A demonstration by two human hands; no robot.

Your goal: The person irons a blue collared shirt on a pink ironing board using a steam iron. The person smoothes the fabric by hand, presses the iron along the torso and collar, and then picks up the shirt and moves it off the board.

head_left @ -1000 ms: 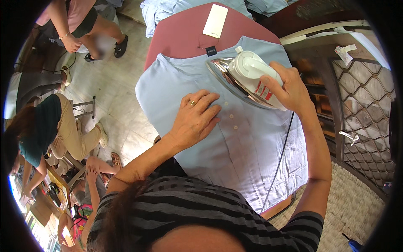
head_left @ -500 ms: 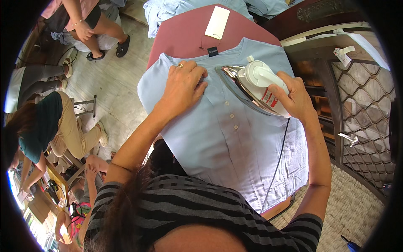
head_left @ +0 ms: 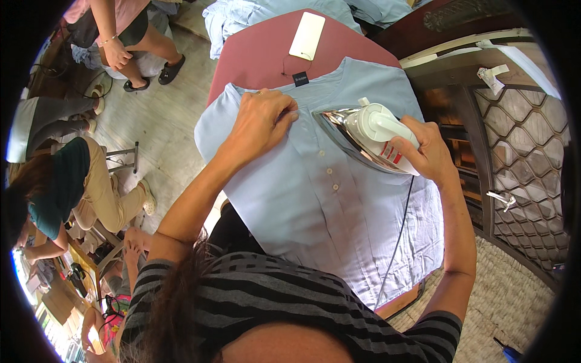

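Note:
A light blue buttoned shirt (head_left: 284, 181) lies spread over the red-topped ironing board (head_left: 260, 51), its dark neck label toward the far end. My right hand (head_left: 428, 151) is closed round the handle of a white and silver steam iron (head_left: 369, 130). The iron's soleplate rests on the shirt, right of the button placket, with its tip pointing left. Left of the placket, my left hand (head_left: 263, 121) lies on the shirt with curled fingers that pinch the cloth near the neck opening. The fingertips are partly hidden.
A white tag (head_left: 307, 36) on a string lies at the board's far end, before more blue garments (head_left: 266, 21). The iron's black cord (head_left: 396, 236) runs down across the shirt. A dark lattice gate (head_left: 526, 163) stands close on the right. Other people are at the left.
The shirt and my left hand appear shifted slightly left in view, along with the board. The iron sits slightly lower and nearer to me. Both hands keep their hold.

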